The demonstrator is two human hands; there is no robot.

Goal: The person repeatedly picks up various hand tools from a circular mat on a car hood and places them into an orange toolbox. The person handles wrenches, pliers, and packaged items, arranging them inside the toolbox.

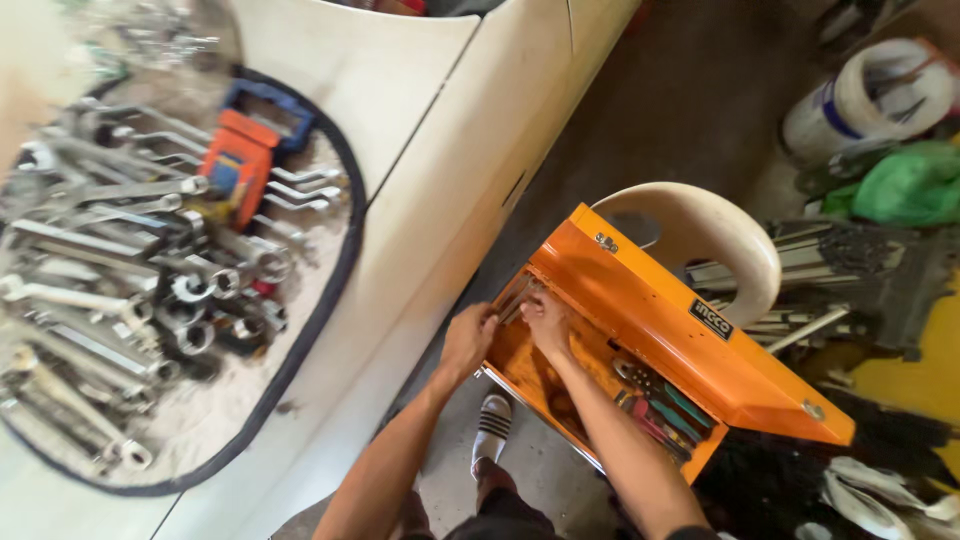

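**Both hands in the orange toolbox**

Your two hands meet at the far end of the open orange toolbox (640,330), which sits low in front of you with its lid (690,330) tipped back to your right. Your left hand (468,338) is curled at the box's near corner, its fingers closed around what looks like a bundle of thin metal tools (517,295). Your right hand (545,320) rests just beside it, pressed down into the tray, fingers bent; whether it actually grips anything cannot be told from here. The hands are close together, almost touching.

To handle this well, I would keep the left hand's hold firm on the bundle so nothing slips back into the tray, and use the right hand to steady or sort rather than pull blind. Lift straight up, clear of the box wall.

Along your right forearm, further back in the tray, lie screwdrivers with red and green handles (665,415). Beyond the lid curves a cream-coloured chair back (720,230). Well off to your left, a round dark-rimmed mat (300,350) on the pale car body (440,180) holds a spread of spanners (110,270) and an orange-and-blue tool (245,160). Below your hands, your sandalled foot (492,425) stands on the concrete floor.
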